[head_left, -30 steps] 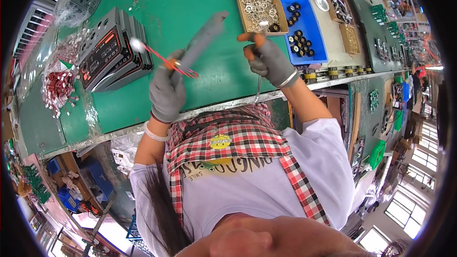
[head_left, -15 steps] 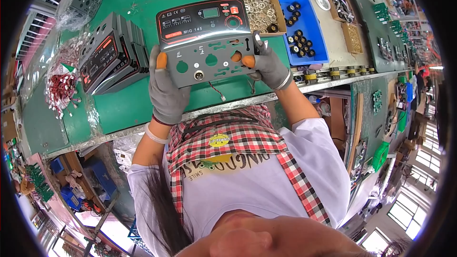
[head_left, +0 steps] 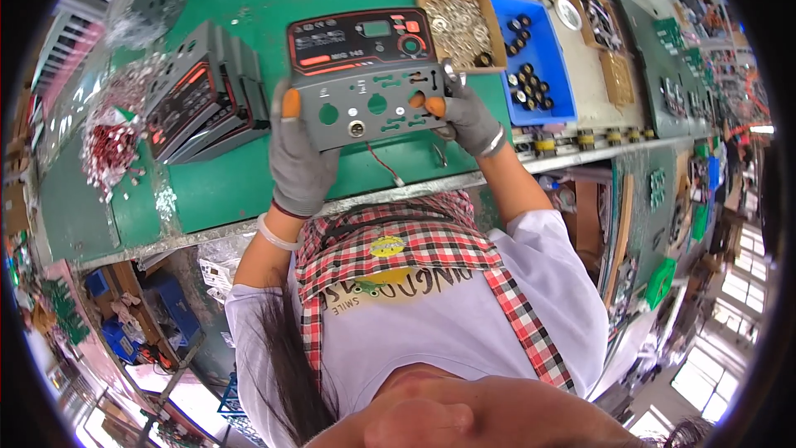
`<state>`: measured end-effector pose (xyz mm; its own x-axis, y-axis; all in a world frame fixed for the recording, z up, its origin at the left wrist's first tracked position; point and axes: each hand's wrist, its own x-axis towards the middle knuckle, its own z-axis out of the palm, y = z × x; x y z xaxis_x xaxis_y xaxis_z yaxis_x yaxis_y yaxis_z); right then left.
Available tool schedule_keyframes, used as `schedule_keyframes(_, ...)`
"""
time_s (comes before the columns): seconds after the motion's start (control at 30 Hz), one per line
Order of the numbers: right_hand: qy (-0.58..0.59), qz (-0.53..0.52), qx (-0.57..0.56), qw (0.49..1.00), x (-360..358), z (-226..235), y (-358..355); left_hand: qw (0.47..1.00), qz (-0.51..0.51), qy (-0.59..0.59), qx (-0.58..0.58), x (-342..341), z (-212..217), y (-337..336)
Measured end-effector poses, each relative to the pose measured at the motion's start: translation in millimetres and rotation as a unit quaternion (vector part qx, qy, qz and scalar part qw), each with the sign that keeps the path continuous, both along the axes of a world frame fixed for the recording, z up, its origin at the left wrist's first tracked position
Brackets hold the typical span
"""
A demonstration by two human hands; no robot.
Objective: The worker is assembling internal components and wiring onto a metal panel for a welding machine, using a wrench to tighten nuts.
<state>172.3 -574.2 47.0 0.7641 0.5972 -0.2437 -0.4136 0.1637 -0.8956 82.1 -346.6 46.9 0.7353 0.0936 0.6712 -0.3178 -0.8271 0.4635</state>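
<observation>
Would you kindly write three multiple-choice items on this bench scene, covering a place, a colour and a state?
1. Where does the stack of spare panels lie?
A. left of the held panel
B. inside the blue bin
C. on the floor

2. What colour is the bench top?
A. white
B. green
C. red

3. How is the grey panel held?
A. lying flat, untouched
B. by one hand only
C. by both gloved hands

Answers: 1 A, the stack sits toward the person's left on the bench; 2 B, the surface is plainly green; 3 C, the left hand and right hand grip its two lower corners.
</observation>
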Motion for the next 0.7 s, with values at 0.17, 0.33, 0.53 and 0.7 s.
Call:
schedule_keyframes(0.17,0.065,-0.029,-0.034,0.997,36,10,29,0.994,0.042,0.1,-0.029,-10,-3,12)
schedule_keyframes(0.33,0.02,-0.094,-0.045,0.994,110,-21,78,0.99,0.084,0.006,0.11,-25,29,60)
schedule_keyframes(0.53,0.002,-0.151,-0.09,0.984,174,-49,119,0.961,0.238,0.031,0.135,-32,40,131)
schedule_keyframes(0.7,-0.13,-0.071,-0.231,0.962,185,-72,99,0.941,0.318,0.102,0.049,-32,18,198)
